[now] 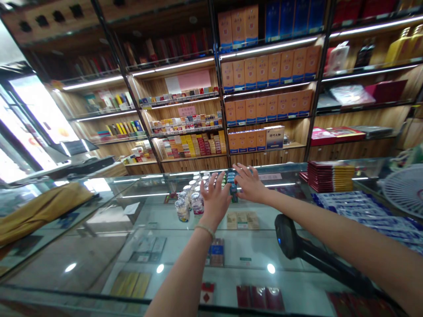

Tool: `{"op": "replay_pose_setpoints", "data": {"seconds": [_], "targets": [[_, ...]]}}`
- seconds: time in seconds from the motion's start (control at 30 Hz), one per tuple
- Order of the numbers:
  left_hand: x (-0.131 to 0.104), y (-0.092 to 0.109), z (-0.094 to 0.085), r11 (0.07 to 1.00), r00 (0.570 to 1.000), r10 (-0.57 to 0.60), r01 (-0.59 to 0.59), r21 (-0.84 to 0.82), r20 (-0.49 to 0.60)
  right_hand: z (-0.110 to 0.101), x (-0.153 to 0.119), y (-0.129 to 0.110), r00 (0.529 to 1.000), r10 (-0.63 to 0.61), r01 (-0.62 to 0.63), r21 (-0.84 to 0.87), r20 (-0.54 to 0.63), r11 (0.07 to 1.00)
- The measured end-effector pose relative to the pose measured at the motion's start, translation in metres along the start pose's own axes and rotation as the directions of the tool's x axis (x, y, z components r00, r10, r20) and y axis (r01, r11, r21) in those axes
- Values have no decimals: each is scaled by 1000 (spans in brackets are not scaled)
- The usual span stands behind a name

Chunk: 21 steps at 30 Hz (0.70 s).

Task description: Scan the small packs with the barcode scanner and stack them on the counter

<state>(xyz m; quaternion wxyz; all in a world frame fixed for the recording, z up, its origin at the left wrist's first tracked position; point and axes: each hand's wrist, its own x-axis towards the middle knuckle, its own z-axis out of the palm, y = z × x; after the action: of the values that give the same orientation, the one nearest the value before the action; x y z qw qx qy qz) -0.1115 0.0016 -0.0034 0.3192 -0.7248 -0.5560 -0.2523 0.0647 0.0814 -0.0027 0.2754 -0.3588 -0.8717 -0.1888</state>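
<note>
My left hand (215,199), with a thin bracelet at the wrist, reaches over the glass counter with its fingers spread. It is among several small clear jars (197,203) with pale lids and partly hides those behind it. To its right, my right hand (250,185) has its fingers apart and slightly curved, beside a row of small dark containers with blue tops (231,179). Whether the fingertips touch them I cannot tell. Green-topped containers (224,180) show between the two hands. Neither hand visibly holds anything.
A black barcode scanner (287,237) stands beneath my right forearm. Stacked red and gold packs (325,176), blue-white packets (360,215) and a white fan (405,189) are at right. Brown cloth (42,207) lies at left. Boxes fill the back shelves (267,112).
</note>
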Motion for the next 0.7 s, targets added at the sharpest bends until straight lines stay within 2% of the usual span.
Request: {"op": "replay_pose_setpoints", "data": {"seconds": [0.43, 0.7], "targets": [[2, 0, -3, 999, 996, -38, 38, -5, 76, 6, 10, 0, 1000, -7, 7, -16, 10, 1000], [0, -3, -2, 999, 996, -45, 46, -8, 72, -3, 3, 8, 1000, -1, 0, -57, -9, 998]]}}
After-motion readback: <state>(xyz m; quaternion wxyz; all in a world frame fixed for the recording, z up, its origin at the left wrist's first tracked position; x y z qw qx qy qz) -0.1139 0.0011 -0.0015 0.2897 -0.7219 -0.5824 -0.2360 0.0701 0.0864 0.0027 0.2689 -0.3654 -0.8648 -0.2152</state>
